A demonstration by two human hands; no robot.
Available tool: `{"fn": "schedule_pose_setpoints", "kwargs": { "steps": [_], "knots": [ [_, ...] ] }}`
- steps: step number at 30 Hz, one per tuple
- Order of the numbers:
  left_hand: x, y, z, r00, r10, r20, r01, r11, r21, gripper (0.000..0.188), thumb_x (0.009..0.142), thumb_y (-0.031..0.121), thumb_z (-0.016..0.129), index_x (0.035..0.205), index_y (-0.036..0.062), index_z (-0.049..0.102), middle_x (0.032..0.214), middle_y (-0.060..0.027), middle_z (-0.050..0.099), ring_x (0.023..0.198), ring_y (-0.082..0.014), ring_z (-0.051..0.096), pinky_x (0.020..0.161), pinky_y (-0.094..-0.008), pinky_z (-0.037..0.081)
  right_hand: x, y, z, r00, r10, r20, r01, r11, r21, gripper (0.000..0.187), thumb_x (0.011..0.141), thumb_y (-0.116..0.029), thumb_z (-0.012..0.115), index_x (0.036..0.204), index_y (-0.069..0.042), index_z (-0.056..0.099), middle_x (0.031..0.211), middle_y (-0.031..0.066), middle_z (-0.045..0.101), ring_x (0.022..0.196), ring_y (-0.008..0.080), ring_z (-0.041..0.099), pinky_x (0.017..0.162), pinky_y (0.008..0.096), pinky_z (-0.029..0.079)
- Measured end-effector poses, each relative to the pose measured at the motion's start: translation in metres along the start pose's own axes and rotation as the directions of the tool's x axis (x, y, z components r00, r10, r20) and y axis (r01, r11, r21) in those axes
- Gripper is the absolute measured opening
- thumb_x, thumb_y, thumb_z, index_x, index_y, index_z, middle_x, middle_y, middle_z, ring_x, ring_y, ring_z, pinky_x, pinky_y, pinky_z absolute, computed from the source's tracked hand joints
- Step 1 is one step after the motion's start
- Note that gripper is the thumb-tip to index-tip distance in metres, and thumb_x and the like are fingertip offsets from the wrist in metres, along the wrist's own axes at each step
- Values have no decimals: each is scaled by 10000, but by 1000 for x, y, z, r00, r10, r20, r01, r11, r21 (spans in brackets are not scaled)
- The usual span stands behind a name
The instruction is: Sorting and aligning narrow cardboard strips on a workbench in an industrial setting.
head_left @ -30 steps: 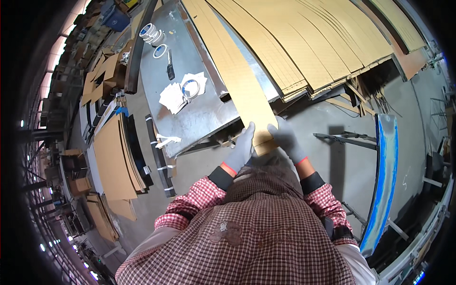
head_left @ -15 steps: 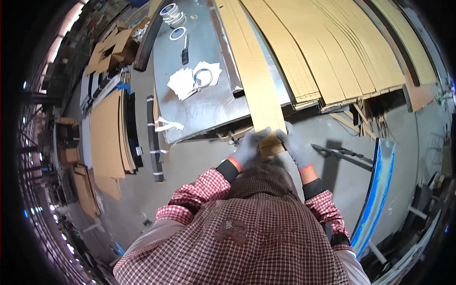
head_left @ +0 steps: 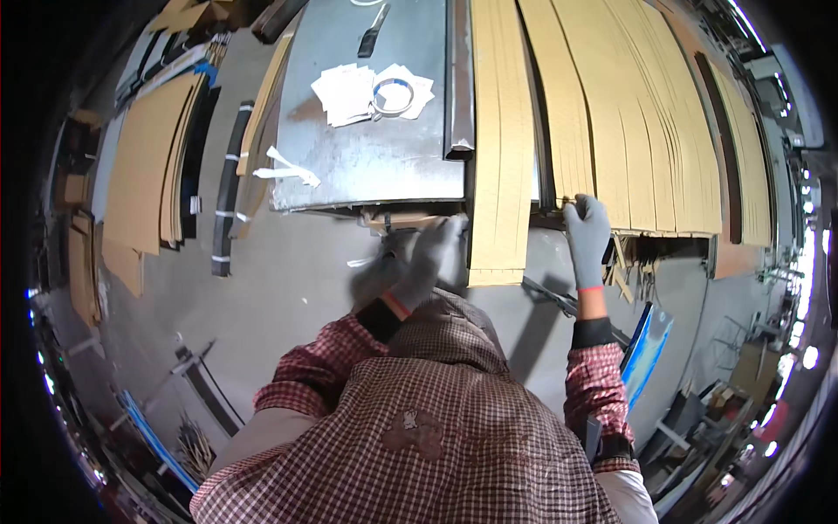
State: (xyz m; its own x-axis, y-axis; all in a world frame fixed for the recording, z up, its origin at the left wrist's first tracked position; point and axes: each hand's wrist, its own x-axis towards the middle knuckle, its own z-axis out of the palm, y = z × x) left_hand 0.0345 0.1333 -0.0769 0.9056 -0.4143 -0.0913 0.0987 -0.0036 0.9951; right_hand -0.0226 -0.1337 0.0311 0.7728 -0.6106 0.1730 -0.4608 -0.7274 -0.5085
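Note:
A long tan cardboard strip (head_left: 499,175) lies lengthwise over the table, its near end jutting past the front edge. Just left of that end is my left hand (head_left: 428,258), in a grey glove, off the strip with its fingers loosely apart and slightly blurred. My right hand (head_left: 588,237), gloved alike, has its thumb and fingers closed at the near end of the leftmost strip (head_left: 572,148) in the wide cardboard stack (head_left: 650,131). How deep that grip goes is hidden by the fingers.
On the metal table (head_left: 384,170) are white paper sheets (head_left: 345,94), a tape roll (head_left: 393,97), a black-handled tool (head_left: 368,42) and a dark channel bar (head_left: 459,87). Cardboard sheets (head_left: 144,166) stand at left. A blue-edged panel (head_left: 646,349) stands at lower right.
Both hands have let go of the single strip's near end. My right hand has moved right to the stack, my left hand slightly left. The view has shifted too.

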Motion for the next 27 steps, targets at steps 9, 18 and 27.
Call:
{"fn": "schedule_pose_setpoints", "kwargs": {
  "steps": [9, 18, 27],
  "knots": [
    [-21, 44, -54, 929, -326, -173, 218, 863, -457, 243, 909, 138, 648, 1111, 3, 654, 991, -32, 662, 893, -89, 597, 804, -228, 475, 58, -12, 30, 965, -20, 262, 121, 919, -375, 333, 757, -320, 734, 928, -42, 669, 923, 163, 657, 871, 347, 643, 742, 431, 517],
    [-18, 66, -53, 947, -316, -52, 288, 912, -293, 279, 953, 116, 510, 1155, -51, 605, 1051, -97, 680, 983, -136, 631, 880, -270, 489, 71, -19, 16, 917, 161, 365, -90, 975, -204, 257, 753, -200, 753, 882, 15, 696, 728, 125, 701, 624, 171, 685, 597, 299, 523],
    [-1, 106, -41, 973, -231, -18, 224, 957, -182, 251, 944, 80, 529, 1142, -51, 611, 1041, -86, 680, 1002, -131, 634, 880, -262, 492, 78, -15, 6, 898, 149, 413, -118, 988, -99, 226, 780, -140, 673, 941, 15, 705, 702, 116, 681, 586, 146, 644, 579, 296, 502]
  ]
}}
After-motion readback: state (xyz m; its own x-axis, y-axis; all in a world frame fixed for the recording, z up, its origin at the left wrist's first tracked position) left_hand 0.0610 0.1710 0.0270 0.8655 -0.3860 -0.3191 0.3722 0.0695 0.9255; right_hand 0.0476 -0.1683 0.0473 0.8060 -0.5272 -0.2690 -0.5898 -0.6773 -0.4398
